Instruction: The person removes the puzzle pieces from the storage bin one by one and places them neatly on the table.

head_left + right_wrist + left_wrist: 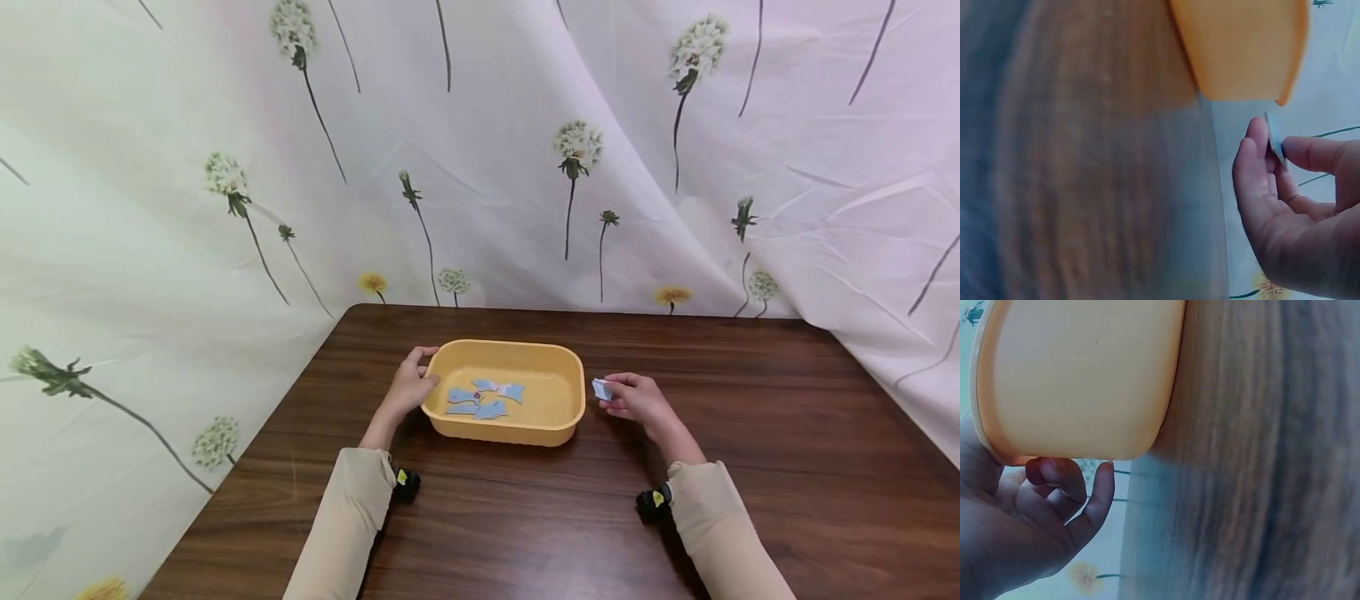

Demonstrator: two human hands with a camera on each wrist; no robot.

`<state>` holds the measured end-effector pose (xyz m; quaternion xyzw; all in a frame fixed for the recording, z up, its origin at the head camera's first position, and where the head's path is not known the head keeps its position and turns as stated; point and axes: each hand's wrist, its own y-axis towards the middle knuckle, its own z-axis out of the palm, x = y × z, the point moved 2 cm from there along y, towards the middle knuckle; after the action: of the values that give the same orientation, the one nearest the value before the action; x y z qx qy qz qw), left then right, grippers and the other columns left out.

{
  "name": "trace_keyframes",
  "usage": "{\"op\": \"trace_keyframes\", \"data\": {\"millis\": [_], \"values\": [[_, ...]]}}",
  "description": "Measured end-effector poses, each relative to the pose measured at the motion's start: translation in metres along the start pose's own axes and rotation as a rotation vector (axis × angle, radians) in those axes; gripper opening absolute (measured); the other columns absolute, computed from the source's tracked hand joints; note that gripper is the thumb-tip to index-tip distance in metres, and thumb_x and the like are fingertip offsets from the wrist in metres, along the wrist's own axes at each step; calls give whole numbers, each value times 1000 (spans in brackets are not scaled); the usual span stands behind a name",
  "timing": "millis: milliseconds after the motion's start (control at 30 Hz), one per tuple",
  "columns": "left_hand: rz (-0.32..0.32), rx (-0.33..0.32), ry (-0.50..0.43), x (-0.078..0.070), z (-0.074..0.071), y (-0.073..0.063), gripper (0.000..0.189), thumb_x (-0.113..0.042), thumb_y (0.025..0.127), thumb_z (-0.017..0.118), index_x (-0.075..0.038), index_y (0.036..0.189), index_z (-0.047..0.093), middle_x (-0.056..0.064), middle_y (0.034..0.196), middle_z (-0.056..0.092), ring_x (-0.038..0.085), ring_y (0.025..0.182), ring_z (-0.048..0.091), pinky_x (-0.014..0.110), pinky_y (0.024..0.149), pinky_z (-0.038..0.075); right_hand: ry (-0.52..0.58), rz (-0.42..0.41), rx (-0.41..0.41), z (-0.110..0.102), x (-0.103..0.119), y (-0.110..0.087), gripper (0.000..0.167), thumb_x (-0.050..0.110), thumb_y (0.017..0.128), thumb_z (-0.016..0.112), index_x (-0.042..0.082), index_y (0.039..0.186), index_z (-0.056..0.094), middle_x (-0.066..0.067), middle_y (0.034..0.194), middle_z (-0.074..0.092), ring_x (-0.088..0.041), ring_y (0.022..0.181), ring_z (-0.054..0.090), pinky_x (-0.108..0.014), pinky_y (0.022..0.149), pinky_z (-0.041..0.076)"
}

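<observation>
A yellow plastic basin (547, 435) stands on the dark wooden table, with several flat, light-blue puzzle pieces (491, 409) lying loose towards its left side. My left hand (408, 385) grips the basin's left end; the left wrist view shows curled fingers (1063, 478) against the outer wall, with the thumb partly hidden at the rim. Just outside the right end, my right hand (636, 398) pinches another light-blue puzzle piece (602, 389) between thumb and fingers. From the right wrist that piece (1275, 140) appears nearly edge-on, apart from the basin.
Brown wood-grain tabletop (510, 517) surrounds the basin on all sides. Behind the table's far edge hangs a white cloth (495, 208) printed with dandelions; it also runs along the left. Each wrist carries a small black camera (654, 503).
</observation>
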<state>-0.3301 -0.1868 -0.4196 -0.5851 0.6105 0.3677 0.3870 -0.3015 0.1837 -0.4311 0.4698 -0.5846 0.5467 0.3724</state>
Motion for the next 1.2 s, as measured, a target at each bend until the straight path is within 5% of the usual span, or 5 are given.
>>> {"op": "trace_keyframes", "data": {"millis": [500, 667, 800, 1067, 1200], "values": [[-3, 2, -8, 5, 0, 3, 50, 0, 94, 48, -5, 143, 39, 33, 120, 63, 30, 90, 71, 29, 63, 57, -45, 74, 54, 4, -13, 0, 41, 11, 96, 57, -5, 132, 46, -2, 87, 64, -4, 65, 66, -19, 64, 55], [6, 3, -3, 5, 0, 2, 50, 0, 94, 47, -5, 144, 39, 33, 120, 63, 31, 92, 70, 29, 64, 58, -26, 60, 55, 4, -14, -1, 38, 8, 94, 59, -4, 129, 47, 0, 96, 68, -3, 67, 67, -18, 64, 54], [13, 4, 1, 3, -1, 1, 50, 0, 94, 47, -5, 144, 39, 34, 119, 63, 31, 90, 70, 29, 63, 58, -4, 47, 62, 3, -16, 0, 36, 5, 94, 58, -4, 127, 49, 1, 105, 69, -4, 69, 68, -18, 64, 54], [6, 9, 8, 3, -1, -1, 51, -1, 94, 47, -5, 144, 38, 33, 118, 63, 27, 86, 70, 28, 62, 57, -3, 70, 64, 2, -19, 3, 33, 6, 95, 54, -1, 127, 50, 6, 88, 70, -5, 67, 67, -19, 62, 54], [17, 21, -8, 4, -1, -1, 52, 0, 94, 46, -5, 145, 38, 35, 115, 64, 27, 80, 71, 27, 60, 56, -6, 58, 65, 2, -16, 1, 36, 8, 94, 58, 0, 128, 51, 2, 97, 71, -5, 70, 68, -19, 63, 53]]}}
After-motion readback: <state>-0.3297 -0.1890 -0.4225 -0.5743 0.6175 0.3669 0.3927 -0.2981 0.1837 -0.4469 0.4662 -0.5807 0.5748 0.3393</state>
